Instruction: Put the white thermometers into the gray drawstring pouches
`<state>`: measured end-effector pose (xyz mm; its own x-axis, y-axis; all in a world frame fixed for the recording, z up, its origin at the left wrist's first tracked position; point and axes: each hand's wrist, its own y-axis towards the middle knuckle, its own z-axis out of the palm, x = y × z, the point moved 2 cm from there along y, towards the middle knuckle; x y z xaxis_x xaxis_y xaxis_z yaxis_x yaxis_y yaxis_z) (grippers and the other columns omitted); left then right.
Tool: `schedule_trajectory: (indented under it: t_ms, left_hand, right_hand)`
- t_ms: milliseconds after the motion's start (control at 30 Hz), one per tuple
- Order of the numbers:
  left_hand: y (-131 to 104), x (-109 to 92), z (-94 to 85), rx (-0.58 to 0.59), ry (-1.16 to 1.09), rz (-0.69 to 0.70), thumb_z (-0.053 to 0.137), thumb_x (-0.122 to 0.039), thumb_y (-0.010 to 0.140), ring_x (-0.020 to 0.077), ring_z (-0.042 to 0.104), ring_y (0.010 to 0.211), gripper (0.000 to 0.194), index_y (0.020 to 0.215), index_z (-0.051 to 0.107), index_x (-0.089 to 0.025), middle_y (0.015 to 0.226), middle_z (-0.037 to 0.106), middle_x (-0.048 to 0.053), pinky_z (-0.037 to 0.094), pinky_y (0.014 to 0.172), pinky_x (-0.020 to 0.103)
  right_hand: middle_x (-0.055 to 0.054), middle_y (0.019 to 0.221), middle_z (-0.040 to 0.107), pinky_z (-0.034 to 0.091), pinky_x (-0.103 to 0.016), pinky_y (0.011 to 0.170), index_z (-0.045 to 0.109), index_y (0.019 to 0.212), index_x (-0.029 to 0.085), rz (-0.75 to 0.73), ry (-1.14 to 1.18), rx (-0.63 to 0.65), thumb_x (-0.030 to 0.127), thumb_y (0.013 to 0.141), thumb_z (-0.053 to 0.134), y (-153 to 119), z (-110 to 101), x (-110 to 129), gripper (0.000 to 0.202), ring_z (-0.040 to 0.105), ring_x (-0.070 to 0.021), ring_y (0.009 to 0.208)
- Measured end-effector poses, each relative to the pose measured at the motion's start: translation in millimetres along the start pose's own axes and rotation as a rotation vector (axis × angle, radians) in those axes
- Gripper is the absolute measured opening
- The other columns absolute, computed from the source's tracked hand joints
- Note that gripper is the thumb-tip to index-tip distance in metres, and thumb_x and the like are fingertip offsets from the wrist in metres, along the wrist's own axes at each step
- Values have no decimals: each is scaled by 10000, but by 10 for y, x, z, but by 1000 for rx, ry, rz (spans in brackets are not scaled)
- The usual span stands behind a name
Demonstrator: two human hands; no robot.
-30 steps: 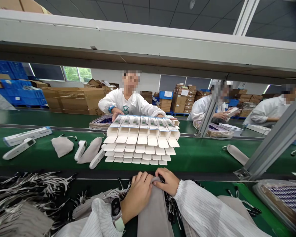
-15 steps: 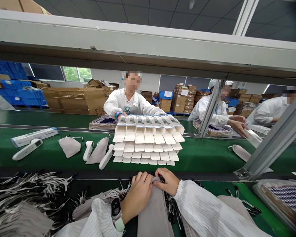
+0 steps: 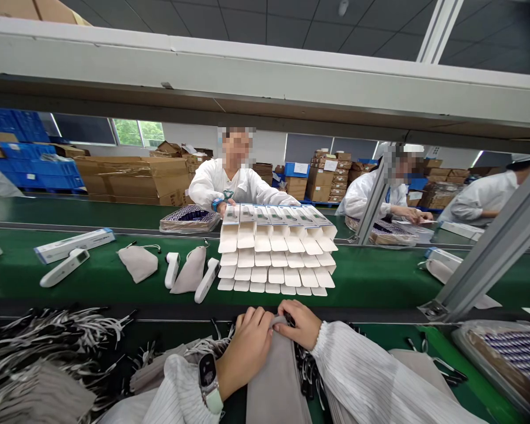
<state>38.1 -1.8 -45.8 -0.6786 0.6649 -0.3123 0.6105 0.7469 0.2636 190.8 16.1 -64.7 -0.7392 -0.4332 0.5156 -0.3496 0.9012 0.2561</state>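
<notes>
A grey fabric pouch (image 3: 276, 386) lies at the bottom centre, on top of other pouches. My left hand (image 3: 248, 347), with a watch on its wrist, has its fingers closed on the pouch's upper edge. From the right, my right hand (image 3: 301, 324) pinches the same edge, close to the left fingertips. Black cord ends (image 3: 308, 371) hang beside the pouch, under my right hand. More grey pouches (image 3: 48, 391) with white cords (image 3: 70, 335) are heaped at the lower left.
On the green belt (image 3: 115, 288) are stacked open white boxes (image 3: 276, 241), white devices (image 3: 206, 281), small pouches (image 3: 138, 262) and a long box (image 3: 75, 244). A metal post (image 3: 481, 253) slants at the right. A person (image 3: 241, 182) across the belt touches the box stack.
The boxes, devices and pouches on the belt have shifted right. A white device has come in at the left edge. The co-worker at the right has drawn their hands back. My hands have not moved.
</notes>
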Motion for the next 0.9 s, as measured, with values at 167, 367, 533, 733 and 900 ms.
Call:
schedule_trajectory:
  t_ms: [167, 367, 533, 733, 900]
  left_hand:
    - [-16, 8, -21, -3, 3, 3, 272, -164, 856, 169, 404, 874, 194, 929, 445, -212, 919, 458, 14, 339, 737, 299]
    - [-8, 24, -17, -14, 2, 13, 278, -157, 852, 175, 402, 864, 194, 938, 443, -212, 913, 457, 17, 338, 729, 305]
    - [-13, 28, 5, -16, -9, 18, 275, -148, 846, 176, 403, 856, 206, 942, 446, -213, 907, 457, 18, 338, 726, 309]
    - [9, 33, -39, -11, -99, 8, 293, -142, 830, 169, 415, 849, 209, 917, 468, -215, 887, 479, 11, 346, 734, 299]
    - [53, 52, -48, -4, -235, 25, 366, -148, 795, 149, 443, 808, 133, 758, 485, -192, 801, 503, -1, 354, 741, 262]
  right_hand:
    - [3, 718, 498, 343, -252, 612, 444, 737, 186, -4, -9, 3, 291, 711, 517, 3, -3, 26, 131, 436, -149, 693]
    - [4, 714, 496, 338, -249, 605, 445, 737, 187, 4, -15, 6, 290, 712, 516, 5, -6, 42, 128, 431, -147, 688]
    - [6, 708, 493, 337, -245, 601, 450, 737, 183, 5, -10, 5, 291, 711, 514, 5, -8, 39, 128, 431, -144, 682]
    - [8, 685, 493, 339, -244, 602, 445, 694, 181, 4, -17, 16, 289, 685, 529, 16, 2, 26, 137, 431, -140, 668]
    - [-13, 763, 509, 348, -279, 679, 443, 585, 175, -54, -55, -108, 244, 588, 594, -46, -103, 123, 166, 457, -164, 742]
